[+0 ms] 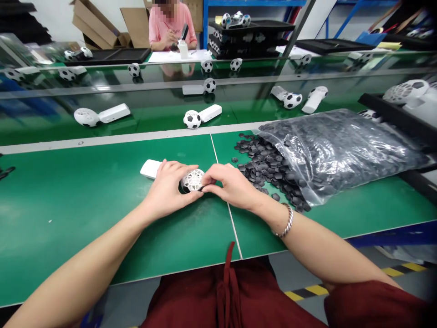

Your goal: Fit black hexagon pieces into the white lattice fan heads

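My left hand (170, 182) wraps round a small soccer-ball-shaped white plastic piece (194, 179) with an open lattice top and some black patches. A white rectangular block (150, 169) pokes out past the left hand; whether it joins the ball is hidden. My right hand (225, 182) is closed in a pinch at the ball's right edge, and what sits between its fingertips is too small to make out. Just right of that hand, loose black pentagon pieces (266, 164) spill from a clear plastic bag (341, 150) full of them.
Beyond the green table (85, 205) runs a green conveyor (146, 109) carrying several soccer-ball pieces with white blocks (114, 113). A black tray (403, 118) stands at the right. Across the line sits a person in a pink shirt (186, 18), near stacked black trays (246, 41).
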The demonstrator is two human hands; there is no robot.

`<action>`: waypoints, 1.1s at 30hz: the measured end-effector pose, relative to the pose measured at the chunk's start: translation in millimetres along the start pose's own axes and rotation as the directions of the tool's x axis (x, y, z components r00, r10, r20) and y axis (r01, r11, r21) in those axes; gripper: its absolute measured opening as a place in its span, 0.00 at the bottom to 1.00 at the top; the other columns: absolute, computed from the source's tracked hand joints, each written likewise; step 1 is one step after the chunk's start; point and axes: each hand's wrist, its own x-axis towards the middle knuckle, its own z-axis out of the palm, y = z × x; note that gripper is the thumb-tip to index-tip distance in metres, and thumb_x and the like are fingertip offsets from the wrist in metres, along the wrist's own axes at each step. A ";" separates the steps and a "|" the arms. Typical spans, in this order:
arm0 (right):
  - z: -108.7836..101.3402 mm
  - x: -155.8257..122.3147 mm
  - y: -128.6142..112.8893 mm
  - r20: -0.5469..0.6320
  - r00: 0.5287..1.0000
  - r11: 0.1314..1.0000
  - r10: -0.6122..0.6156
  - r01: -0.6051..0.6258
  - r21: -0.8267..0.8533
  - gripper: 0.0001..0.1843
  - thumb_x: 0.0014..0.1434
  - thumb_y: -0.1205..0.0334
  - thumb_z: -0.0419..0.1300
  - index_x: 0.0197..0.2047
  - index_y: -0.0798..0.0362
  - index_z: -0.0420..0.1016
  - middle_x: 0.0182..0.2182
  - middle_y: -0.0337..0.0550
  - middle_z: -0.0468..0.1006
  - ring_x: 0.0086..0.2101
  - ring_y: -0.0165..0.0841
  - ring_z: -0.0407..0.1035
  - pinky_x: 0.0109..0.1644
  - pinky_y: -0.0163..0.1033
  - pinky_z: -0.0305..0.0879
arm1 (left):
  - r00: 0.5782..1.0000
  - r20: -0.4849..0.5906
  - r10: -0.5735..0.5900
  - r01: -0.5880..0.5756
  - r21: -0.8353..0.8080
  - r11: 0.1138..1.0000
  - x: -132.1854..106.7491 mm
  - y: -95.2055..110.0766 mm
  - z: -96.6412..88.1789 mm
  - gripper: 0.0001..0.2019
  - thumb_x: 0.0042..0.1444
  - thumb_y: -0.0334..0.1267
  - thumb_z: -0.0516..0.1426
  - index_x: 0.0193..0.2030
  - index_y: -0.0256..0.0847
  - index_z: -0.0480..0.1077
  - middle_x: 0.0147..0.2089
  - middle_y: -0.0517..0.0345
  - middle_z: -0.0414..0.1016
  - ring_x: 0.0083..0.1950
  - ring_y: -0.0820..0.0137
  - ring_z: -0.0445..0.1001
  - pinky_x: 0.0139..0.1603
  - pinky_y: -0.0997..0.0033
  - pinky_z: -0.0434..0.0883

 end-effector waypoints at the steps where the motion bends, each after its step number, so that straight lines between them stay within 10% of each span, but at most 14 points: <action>1: 1.2 0.1 2.6 -0.026 1.000 0.999 0.013 -0.012 0.047 0.06 0.52 0.65 0.62 0.32 0.54 0.68 0.31 0.38 0.71 0.33 0.29 0.65 0.39 0.35 0.56 | 1.000 -0.004 0.013 -0.013 -0.001 1.000 0.5 0.3 0.3 0.28 0.46 0.51 0.59 0.52 0.41 0.66 0.46 0.52 0.71 0.51 0.59 0.63 0.60 0.50 0.50; 18: 4.2 5.3 4.2 0.008 1.000 0.978 -0.028 0.026 0.208 0.03 0.52 0.71 0.60 0.29 0.55 0.70 0.29 0.38 0.68 0.33 0.28 0.64 0.40 0.34 0.62 | 0.998 0.010 0.055 -0.055 -0.042 0.998 1.1 -3.2 2.4 0.27 0.47 0.49 0.59 0.53 0.39 0.64 0.46 0.51 0.70 0.50 0.60 0.65 0.60 0.54 0.52; 26: 1.4 10.6 12.5 0.063 0.981 0.907 0.182 -0.192 0.375 0.09 0.48 0.65 0.64 0.29 0.55 0.65 0.26 0.35 0.68 0.28 0.25 0.63 0.33 0.32 0.62 | 0.998 -0.031 0.058 -0.060 -0.047 0.997 0.8 -0.7 4.4 0.23 0.48 0.45 0.58 0.51 0.40 0.65 0.46 0.50 0.70 0.49 0.60 0.65 0.54 0.57 0.59; 33: -39.4 6.6 59.4 -0.226 0.858 0.809 0.461 -0.511 -0.291 0.08 0.50 0.61 0.63 0.35 0.55 0.75 0.33 0.45 0.75 0.31 0.32 0.68 0.39 0.38 0.63 | 0.993 0.018 0.114 -0.113 -0.032 0.993 2.3 -5.5 2.2 0.29 0.46 0.52 0.60 0.53 0.40 0.63 0.50 0.48 0.68 0.54 0.58 0.63 0.62 0.50 0.50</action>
